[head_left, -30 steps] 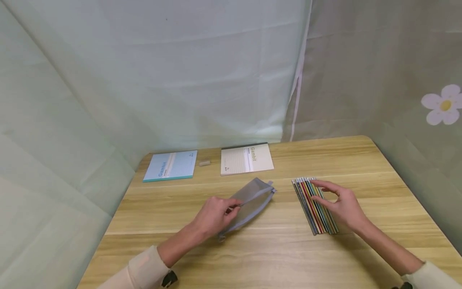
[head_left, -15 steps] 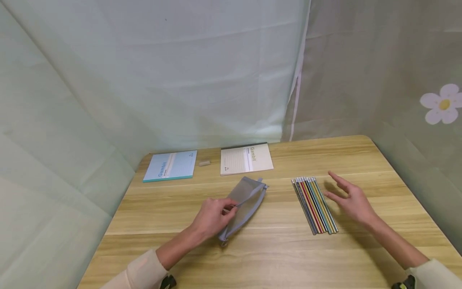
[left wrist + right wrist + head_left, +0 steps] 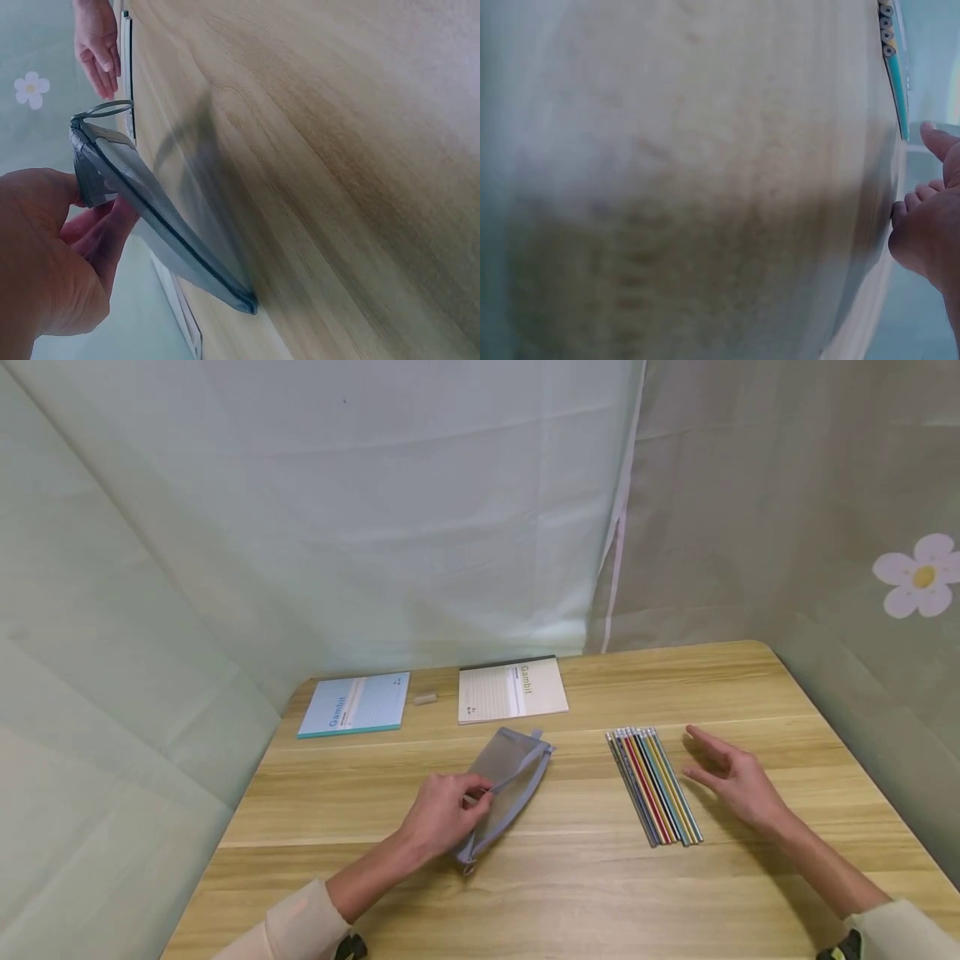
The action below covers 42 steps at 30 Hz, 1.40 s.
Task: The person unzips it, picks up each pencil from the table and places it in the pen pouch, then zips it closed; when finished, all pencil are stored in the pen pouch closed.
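Note:
In the head view my left hand [image 3: 442,814] pinches one edge of a grey-blue mesh zipper pouch [image 3: 517,785]. The pouch's mouth gapes toward the right, and its zipper edge curves down to a small pull at the near end. Seen from the left wrist, the pouch [image 3: 176,217] stands tilted over the wood, with thumb and fingers at its upper edge. A flat row of several pencils [image 3: 654,787] in mixed colours lies to the right of it. Just right of the pencils, my right hand [image 3: 742,785] hovers with relaxed, parted fingers and holds nothing.
Behind the pouch lie a blue notebook [image 3: 354,705], a small eraser [image 3: 425,698] and a cream notebook [image 3: 513,691] along the back of the wooden table [image 3: 585,893]. Pale fabric walls [image 3: 450,527] rise at the back and sides.
My right hand has drawn off the pencils to the right. My left hand has shifted slightly left with the pouch, which has turned a little. The pencils stay in place.

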Available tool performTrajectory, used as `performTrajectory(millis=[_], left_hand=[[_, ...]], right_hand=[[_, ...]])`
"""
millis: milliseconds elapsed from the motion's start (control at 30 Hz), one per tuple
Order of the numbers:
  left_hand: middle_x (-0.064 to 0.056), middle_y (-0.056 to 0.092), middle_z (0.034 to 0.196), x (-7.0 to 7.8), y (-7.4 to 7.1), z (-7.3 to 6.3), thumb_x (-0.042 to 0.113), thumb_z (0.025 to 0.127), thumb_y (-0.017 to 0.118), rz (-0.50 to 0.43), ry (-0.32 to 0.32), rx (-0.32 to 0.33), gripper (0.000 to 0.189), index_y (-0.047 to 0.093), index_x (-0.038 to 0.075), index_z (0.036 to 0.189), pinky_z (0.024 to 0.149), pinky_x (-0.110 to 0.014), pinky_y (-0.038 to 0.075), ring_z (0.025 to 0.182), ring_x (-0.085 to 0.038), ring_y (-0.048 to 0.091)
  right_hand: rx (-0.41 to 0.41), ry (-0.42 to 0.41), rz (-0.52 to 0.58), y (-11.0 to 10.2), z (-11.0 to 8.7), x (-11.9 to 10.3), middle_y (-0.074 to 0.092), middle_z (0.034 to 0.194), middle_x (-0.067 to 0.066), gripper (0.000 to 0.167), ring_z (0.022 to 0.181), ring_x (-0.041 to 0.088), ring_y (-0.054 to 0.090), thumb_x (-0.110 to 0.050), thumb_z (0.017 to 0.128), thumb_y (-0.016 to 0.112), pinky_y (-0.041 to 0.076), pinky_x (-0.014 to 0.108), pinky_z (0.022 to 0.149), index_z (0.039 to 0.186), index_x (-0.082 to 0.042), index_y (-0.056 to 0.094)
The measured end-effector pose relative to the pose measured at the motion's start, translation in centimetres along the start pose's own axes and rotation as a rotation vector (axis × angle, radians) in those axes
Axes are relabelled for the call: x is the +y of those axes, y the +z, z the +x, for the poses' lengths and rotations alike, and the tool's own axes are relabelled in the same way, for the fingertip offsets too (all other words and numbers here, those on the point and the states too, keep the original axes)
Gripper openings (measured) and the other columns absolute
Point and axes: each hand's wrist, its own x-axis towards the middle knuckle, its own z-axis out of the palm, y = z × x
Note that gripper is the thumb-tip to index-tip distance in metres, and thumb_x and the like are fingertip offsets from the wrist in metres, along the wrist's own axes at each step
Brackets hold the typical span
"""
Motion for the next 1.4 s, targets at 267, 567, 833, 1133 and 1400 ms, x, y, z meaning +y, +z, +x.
performTrajectory(millis=[267,567,833,1133,1400], left_hand=[[-0.008,0.081,0.096,0.2,0.2,0.0,0.01,0.097,0.073,-0.001,-0.012,-0.001,0.013,0.08,0.005,0.106,0.063,-0.017,0.058,0.077,-0.013,0.077],[-0.008,0.08,0.095,0.3,0.3,0.1,0.009,0.097,0.072,0.009,-0.012,-0.007,0.013,0.08,0.005,0.106,0.063,-0.016,0.057,0.078,-0.012,0.077],[-0.008,0.08,0.095,0.4,0.2,0.1,0.008,0.097,0.072,0.019,-0.005,-0.007,0.013,0.08,0.004,0.106,0.064,-0.016,0.058,0.078,-0.012,0.077],[-0.009,0.08,0.095,0.4,0.3,0.1,0.008,0.096,0.073,0.027,-0.007,-0.01,0.013,0.08,0.004,0.106,0.061,-0.015,0.056,0.078,-0.013,0.077],[-0.008,0.08,0.095,0.5,0.3,0.1,0.009,0.096,0.073,0.046,-0.004,-0.005,0.013,0.08,0.005,0.106,0.06,-0.016,0.056,0.076,-0.013,0.077]], right_hand=[[0.034,-0.071,-0.064,0.8,-0.1,0.7,0.053,0.153,0.027,0.067,0.145,0.034,0.044,-0.014,0.096,0.08,0.025,-0.003,0.102,0.154,0.002,0.051],[0.039,-0.079,-0.077,1.3,-0.1,0.4,0.052,0.15,0.033,0.064,0.139,0.058,0.045,-0.01,0.091,0.084,0.022,-0.005,0.101,0.147,0.005,0.057],[0.063,-0.114,-0.098,1.5,-0.2,0.2,0.056,0.147,0.031,0.061,0.135,0.057,0.049,-0.003,0.089,0.084,0.023,-0.004,0.102,0.144,0.005,0.06],[0.103,-0.102,-0.149,1.8,-0.2,0.0,0.061,0.14,0.031,0.06,0.131,0.053,0.054,0.005,0.086,0.083,0.024,-0.002,0.1,0.141,0.007,0.06],[0.126,-0.056,-0.188,2.1,0.1,0.1,0.072,0.12,0.027,0.056,0.1,0.035,0.068,0.007,0.086,0.081,0.049,0.01,0.08,0.138,0.007,0.062]])
